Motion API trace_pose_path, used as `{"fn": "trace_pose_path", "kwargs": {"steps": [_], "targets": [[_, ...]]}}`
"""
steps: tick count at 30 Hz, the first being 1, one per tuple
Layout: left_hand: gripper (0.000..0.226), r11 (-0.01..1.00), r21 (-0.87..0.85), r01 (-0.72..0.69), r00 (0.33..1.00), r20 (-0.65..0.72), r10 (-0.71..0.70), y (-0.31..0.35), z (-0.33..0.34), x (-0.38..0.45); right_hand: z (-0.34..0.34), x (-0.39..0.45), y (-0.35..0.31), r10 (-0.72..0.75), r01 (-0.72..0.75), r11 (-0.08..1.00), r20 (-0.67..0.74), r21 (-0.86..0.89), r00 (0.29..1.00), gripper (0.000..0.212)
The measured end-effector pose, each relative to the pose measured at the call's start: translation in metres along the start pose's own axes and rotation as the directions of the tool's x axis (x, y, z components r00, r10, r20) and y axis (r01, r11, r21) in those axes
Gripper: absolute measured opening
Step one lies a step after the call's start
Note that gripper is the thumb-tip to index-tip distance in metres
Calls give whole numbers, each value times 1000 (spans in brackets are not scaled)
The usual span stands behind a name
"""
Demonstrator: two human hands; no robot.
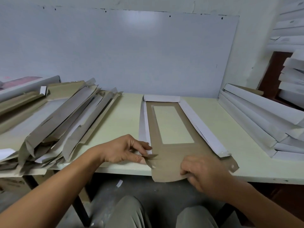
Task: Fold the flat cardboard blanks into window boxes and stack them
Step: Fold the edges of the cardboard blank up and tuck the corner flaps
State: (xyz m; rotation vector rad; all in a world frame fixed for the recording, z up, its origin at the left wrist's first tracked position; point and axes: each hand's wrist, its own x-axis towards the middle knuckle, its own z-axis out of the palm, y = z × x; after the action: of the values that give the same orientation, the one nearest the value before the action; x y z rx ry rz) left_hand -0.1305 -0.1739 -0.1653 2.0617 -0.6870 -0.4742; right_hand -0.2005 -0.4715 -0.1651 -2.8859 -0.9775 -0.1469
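A long brown cardboard blank (pixel 171 152) with a rectangular window lies lengthwise on the pale table (pixel 121 122), its white side flaps and far end flap folded up. Its near end hangs over the table's front edge. My left hand (pixel 125 150) pinches a small corner tab at the blank's near left side. My right hand (pixel 204 173) grips the blank's near end flap at the table edge, fingers curled under it. A heap of flat blanks (pixel 62 122) lies at the left. Folded white boxes (pixel 256 119) are stacked at the right.
A white board leans against the wall behind the table. More white boxes (pixel 292 74) are piled at the far right, beside a dark red frame. My knees show below the table edge, over a grey floor with a scrap of paper.
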Motion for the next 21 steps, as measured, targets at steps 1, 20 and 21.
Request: {"fn": "trace_pose_path", "kwargs": {"steps": [1, 20, 21], "targets": [[27, 1000, -20, -5, 1000, -7, 5, 0, 0, 0, 5, -4, -3, -41, 36, 997, -67, -71, 997, 20], [31, 697, 708, -114, 885, -247, 395, 17, 56, 14, 16, 8, -11, 63, -78, 989, -125, -122, 990, 35], [32, 677, 727, -115, 887, -232, 400, 15, 56, 15, 13, 10, -10, 59, -69, 992, -94, -107, 994, 37]]}}
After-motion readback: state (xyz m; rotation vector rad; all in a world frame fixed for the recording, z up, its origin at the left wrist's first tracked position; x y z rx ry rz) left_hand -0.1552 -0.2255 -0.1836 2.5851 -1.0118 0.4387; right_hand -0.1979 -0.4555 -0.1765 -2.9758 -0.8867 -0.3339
